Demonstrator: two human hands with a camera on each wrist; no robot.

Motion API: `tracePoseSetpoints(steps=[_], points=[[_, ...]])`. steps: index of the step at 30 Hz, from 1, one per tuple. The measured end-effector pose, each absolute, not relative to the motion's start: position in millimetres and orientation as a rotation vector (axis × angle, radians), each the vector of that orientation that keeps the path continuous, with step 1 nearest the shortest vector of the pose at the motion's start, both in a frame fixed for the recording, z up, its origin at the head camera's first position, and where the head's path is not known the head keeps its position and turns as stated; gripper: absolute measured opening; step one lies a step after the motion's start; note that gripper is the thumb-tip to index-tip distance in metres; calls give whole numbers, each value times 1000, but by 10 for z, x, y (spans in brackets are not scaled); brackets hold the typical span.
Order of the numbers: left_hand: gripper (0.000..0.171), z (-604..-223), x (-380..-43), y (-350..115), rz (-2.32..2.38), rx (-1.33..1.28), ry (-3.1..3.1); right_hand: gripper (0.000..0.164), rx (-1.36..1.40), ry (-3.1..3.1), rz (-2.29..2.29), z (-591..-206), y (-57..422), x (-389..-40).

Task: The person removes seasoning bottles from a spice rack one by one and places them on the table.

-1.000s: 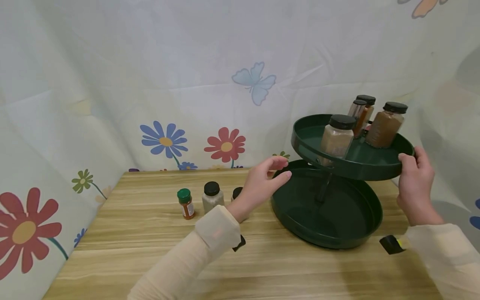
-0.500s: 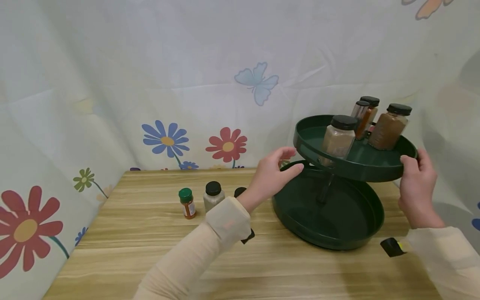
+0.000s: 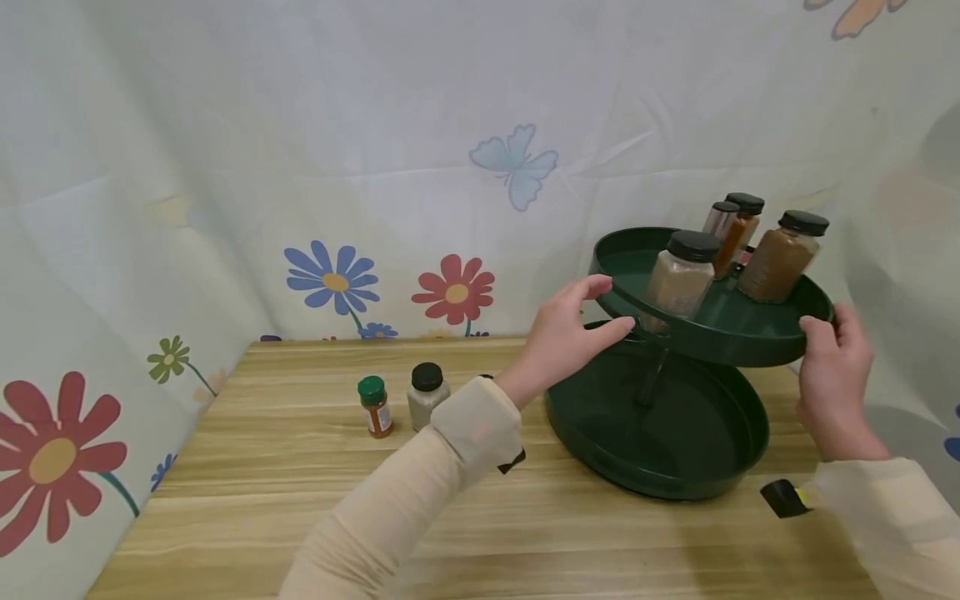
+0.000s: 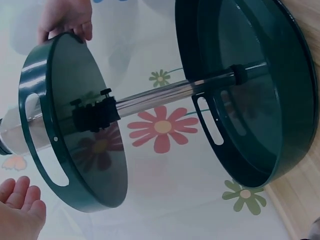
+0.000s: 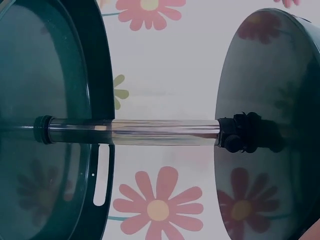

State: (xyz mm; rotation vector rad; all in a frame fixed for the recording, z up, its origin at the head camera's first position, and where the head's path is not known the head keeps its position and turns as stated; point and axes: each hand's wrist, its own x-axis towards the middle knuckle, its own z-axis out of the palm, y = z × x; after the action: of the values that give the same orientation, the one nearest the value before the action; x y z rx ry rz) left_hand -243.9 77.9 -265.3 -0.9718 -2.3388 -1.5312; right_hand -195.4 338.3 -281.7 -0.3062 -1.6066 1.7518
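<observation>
A dark green two-tier tray stands on the right of the table, its upper tray [image 3: 750, 343] tilted above the lower tray [image 3: 660, 483]. My right hand [image 3: 834, 379] grips the right edge of the upper tray, thumb over the rim. At the opposite side, my left hand [image 3: 562, 337] reaches with thumb and fingers spread beside the rim. The left wrist view shows a gap between that hand [image 4: 22, 210] and the tray's handle slot. On the upper tray stand a beige-filled jar [image 3: 681, 283], a brown-filled jar [image 3: 780, 262] and narrower jars [image 3: 738, 233] behind. A shiny post [image 5: 165, 132] joins both tiers.
A green-capped spice bottle [image 3: 374, 408] and a black-capped jar [image 3: 426, 396] stand left of my left forearm. Another black cap is mostly hidden behind the wrist. A flowered cloth [image 3: 390, 167] hangs behind the wooden table [image 3: 262, 483].
My left hand has moved right and slightly up to the upper tray's left rim. The right hand keeps its grip, and the jars on the upper tray have shifted slightly right.
</observation>
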Motion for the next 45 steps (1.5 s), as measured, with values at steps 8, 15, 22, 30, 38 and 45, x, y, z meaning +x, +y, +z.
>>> tracePoseSetpoints(steps=[8,15,22,30,38,45], points=[[56,-2542,-2469,918,-1429,-1026,-2350,11,-301,-1607,1781,-2815,3394,-1951],[60,-2482,-2491,1013,-1309,-1057,-2405,13,-304,-1598,1769,-2830,3389,-1962],[62,-2447,-2518,1077,-1242,-1035,-2460,11,-315,-1598,1741,-2841,3382,-1969],[66,-2406,-2564,1167,-1187,-1007,-2527,11,-334,-1605,1722,-2842,3378,-1973],[70,-2390,-2586,1232,-1165,-1005,-2570,10,-336,-1589,1719,-2845,3378,-1983],[71,-2351,-2600,1285,-1109,-964,-2622,10,-352,-1576,1722,-2843,3377,-1987]])
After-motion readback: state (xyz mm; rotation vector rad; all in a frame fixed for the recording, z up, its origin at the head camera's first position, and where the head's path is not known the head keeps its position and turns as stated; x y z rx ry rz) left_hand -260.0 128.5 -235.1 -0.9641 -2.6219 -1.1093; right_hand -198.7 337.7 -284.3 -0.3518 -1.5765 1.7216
